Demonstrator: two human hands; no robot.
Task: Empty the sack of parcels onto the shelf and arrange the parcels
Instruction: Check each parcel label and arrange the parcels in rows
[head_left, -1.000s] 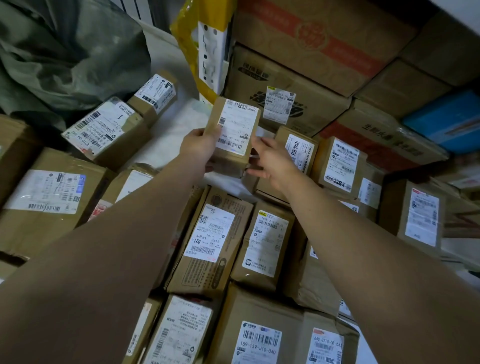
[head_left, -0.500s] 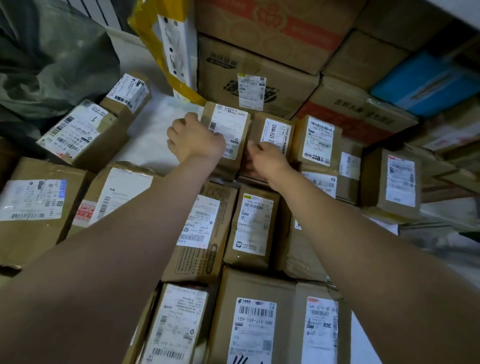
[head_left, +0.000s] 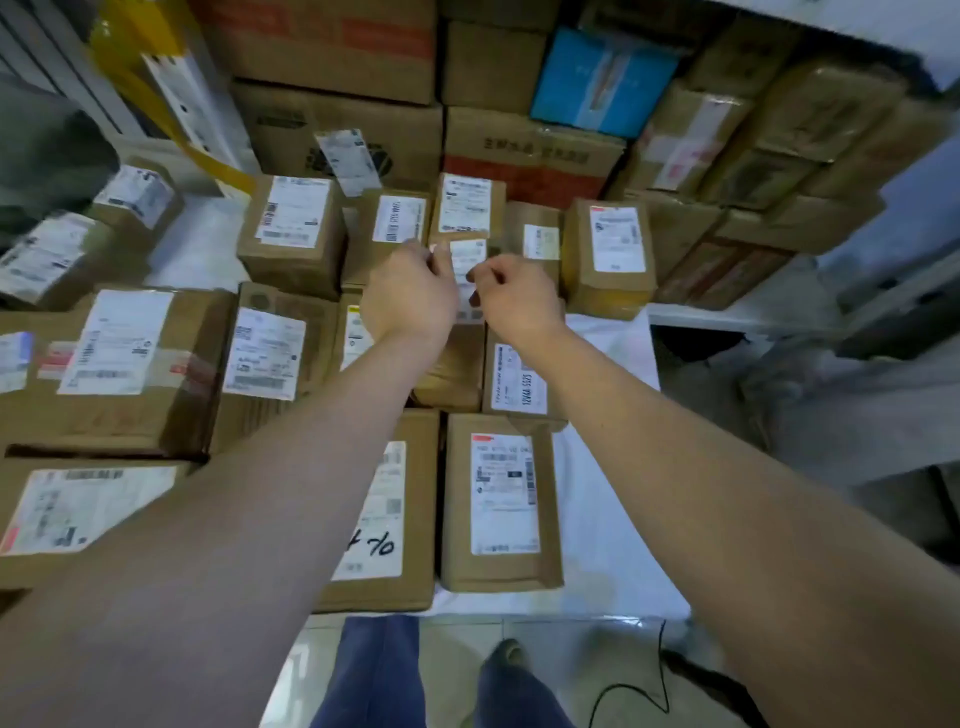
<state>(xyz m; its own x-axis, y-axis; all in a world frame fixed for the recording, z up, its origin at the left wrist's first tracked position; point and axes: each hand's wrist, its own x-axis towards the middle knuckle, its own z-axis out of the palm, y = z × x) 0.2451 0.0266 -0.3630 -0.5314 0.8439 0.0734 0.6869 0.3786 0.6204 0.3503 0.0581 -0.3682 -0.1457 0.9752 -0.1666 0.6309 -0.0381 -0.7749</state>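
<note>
white shelf top (head_left: 602, 499) was crowded with labelled brown parcels (head_left: 498, 499), with bigger cartons (head_left: 332, 130) stacked along the back and the grey-green sack (head_left: 47, 150) slumped at the far left. my left hand (head_left: 410, 299) and right hand (head_left: 517, 304) were close together at the middle of the rows, fingers curled on either side of one small parcel (head_left: 468, 270), gripping it between them just in front of the back row. its white label (head_left: 466, 254) faced up, too blurred to read.

1 head-worn view, facing forward-down, close above parcels (head_left: 501, 499).
</note>
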